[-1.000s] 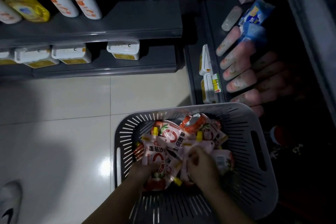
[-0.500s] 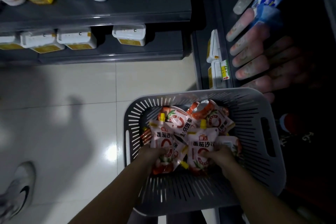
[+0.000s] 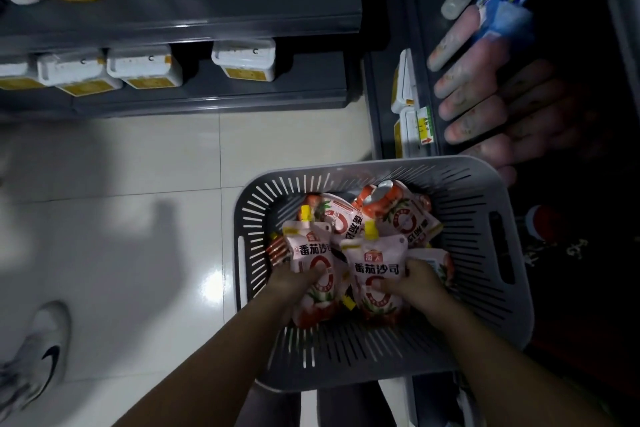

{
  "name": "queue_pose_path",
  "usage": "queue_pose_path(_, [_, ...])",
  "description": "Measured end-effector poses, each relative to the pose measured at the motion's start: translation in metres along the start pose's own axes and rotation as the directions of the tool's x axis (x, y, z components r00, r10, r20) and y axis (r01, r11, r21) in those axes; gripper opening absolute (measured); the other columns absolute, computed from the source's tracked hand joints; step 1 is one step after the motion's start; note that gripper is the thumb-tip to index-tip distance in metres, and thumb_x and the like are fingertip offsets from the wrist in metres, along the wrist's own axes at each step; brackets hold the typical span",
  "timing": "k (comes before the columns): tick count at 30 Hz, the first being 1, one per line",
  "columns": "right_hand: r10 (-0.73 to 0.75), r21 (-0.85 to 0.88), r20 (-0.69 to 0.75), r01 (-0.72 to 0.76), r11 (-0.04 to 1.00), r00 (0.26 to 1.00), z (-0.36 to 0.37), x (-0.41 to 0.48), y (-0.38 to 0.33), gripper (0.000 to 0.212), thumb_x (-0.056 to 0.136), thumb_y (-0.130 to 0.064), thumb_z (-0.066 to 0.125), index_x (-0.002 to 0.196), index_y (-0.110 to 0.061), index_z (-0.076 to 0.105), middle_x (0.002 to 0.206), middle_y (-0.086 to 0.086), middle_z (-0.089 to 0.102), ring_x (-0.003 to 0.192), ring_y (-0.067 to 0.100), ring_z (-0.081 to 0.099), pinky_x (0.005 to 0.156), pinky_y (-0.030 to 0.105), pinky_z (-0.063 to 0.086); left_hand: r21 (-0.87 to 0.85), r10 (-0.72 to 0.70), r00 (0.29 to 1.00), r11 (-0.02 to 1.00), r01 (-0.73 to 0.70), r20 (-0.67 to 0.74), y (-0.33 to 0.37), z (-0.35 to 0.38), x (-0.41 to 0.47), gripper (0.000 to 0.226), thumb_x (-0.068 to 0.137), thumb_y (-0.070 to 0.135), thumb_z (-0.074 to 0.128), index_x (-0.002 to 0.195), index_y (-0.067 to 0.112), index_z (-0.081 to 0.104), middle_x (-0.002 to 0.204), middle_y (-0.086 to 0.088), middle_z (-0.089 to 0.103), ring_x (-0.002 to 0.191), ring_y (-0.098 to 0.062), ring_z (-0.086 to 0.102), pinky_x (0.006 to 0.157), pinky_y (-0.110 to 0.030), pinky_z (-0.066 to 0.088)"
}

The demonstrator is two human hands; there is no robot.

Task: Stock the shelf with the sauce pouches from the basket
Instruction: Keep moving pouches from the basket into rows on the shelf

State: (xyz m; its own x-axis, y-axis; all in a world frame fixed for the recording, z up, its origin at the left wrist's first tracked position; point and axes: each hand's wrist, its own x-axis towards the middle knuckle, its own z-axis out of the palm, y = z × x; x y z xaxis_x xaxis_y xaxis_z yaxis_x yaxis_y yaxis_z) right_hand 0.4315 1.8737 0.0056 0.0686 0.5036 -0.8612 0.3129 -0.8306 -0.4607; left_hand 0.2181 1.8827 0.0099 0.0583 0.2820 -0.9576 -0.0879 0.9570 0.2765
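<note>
Pouches (image 3: 375, 269), 番茄沙司 labels, in left hand (image 3: 294, 284), right hand (image 3: 417, 282).

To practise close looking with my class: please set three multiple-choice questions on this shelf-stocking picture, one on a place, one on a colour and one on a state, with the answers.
1. Where do the sauce pouches lie?
A. on the floor tiles
B. in the grey basket
C. on the top shelf

2. What colour are the pouches' spout caps?
A. yellow
B. green
C. black

3. What are the left hand and the right hand doing?
A. hanging empty at the sides
B. lifting the basket by its handles
C. each gripping a pouch

Answers:
1 B: the pouches are heaped inside the basket's slotted walls.
2 A: the caps at the pouch tops show yellow.
3 C: each hand's fingers curl round its own pouch.
</note>
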Motion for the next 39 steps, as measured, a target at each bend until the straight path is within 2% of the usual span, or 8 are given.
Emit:
queue_pose_path(4, [-0.099,0.117,0.032,0.095,0.989,0.995,-0.013,-0.018,-0.017,0.034,0.069,0.004,0.076,0.098,-0.011,0.067,0.087,-0.005,0.073,0.071,0.001,0.069,0.055,0.015,0.052,0.039,0.081,0.994,0.996,-0.083,0.072,0.01,0.009,-0.019,0.031,0.084,0.012,0.067,0.113,0.003,0.062,0.107,-0.018,0.07,0.096,-0.033,0.067,0.087,-0.049,0.054])
queue_pose_path(12, [-0.277,0.306,-0.001,0.264,0.915,0.961,-0.058,-0.078,-0.083,0.018,0.075,0.001,0.07,0.088,-0.011,0.07,0.092,0.005,0.075,0.074,0.013,0.072,0.064,0.022,0.057,0.112,0.365,0.906,0.912,-0.394,0.214,0.061,0.021,-0.105,0.027,0.084,0.014,0.066,0.111,0.01,0.065,0.104,-0.008,0.073,0.079,-0.013,0.072,0.069,-0.024,0.057])
queue_pose_path(15, [-0.354,0.406,-0.011,0.328,0.853,0.935,-0.071,-0.117,-0.119,0.019,0.075,-0.004,0.068,0.093,-0.009,0.07,0.085,0.01,0.075,0.074,0.02,0.072,0.067,0.029,0.059,0.068,0.423,0.857,0.885,-0.46,0.295,0.092,0.029,-0.157,0.022,0.084,0.016,0.064,0.105,0.01,0.066,0.098,-0.007,0.075,0.083,-0.018,0.073,0.071,-0.028,0.056])
queue_pose_path(19, [-0.403,0.532,-0.009,0.345,0.773,0.915,-0.082,-0.183,-0.171,0.029,0.072,-0.014,0.07,0.1,-0.009,0.069,0.079,0.008,0.075,0.066,0.019,0.072,0.065,0.034,0.058,-0.065,0.546,0.758,0.824,-0.563,0.356,0.128,0.045,-0.24,0.014,0.085,0.026,0.059,0.093,0.015,0.065,0.07,0.002,0.075,0.061,-0.007,0.071,0.047,-0.021,0.054])
queue_pose_path(24, [-0.511,0.619,-0.074,0.441,0.65,0.856,-0.087,-0.277,-0.217,0.04,0.071,-0.014,0.072,0.109,-0.006,0.067,0.091,0.014,0.075,0.074,0.024,0.073,0.072,0.042,0.059,-0.065,0.67,0.646,0.711,-0.7,0.365,0.167,0.05,-0.33,0.035,0.065,0.024,0.073,0.096,0.007,0.068,0.079,-0.01,0.076,0.066,-0.021,0.072,0.058,-0.031,0.059])
queue_pose_path(27, [-0.6,0.556,-0.2,0.594,0.582,0.775,-0.089,-0.334,-0.227,0.019,0.082,-0.013,0.067,0.1,-0.008,0.068,0.08,0.009,0.076,0.068,0.021,0.073,0.057,0.032,0.06,-0.033,0.711,0.551,0.625,-0.78,0.437,0.183,0.044,-0.38,0.026,0.07,0.017,0.071,0.093,0.006,0.068,0.081,-0.012,0.075,0.066,-0.021,0.072,0.058,-0.032,0.06])
queue_pose_path(36, [-0.659,0.408,-0.556,0.857,0.314,0.506,-0.076,-0.47,-0.19,0.017,0.082,-0.007,0.064,0.098,-0.01,0.066,0.084,0.005,0.076,0.075,0.019,0.073,0.063,0.028,0.059,-0.079,0.74,0.277,0.406,-0.91,0.613,0.162,0.039,-0.487,0.004,0.085,0.01,0.062,0.085,0.009,0.065,0.067,-0.005,0.074,0.049,-0.013,0.068,0.041,-0.019,0.051])
queue_pose_path(39, [-0.61,0.348,-0.66,0.898,0.27,0.439,-0.07,-0.509,-0.155,0.024,0.082,-0.008,0.064,0.106,-0.009,0.064,0.094,0.008,0.074,0.082,0.02,0.072,0.071,0.032,0.059,-0.1,0.671,0.213,0.395,-0.913,0.71,0.139,0.052,-0.506,0.015,0.075,0.012,0.068,0.09,0.01,0.066,0.07,-0.006,0.075,0.059,-0.015,0.071,0.051,-0.024,0.057])
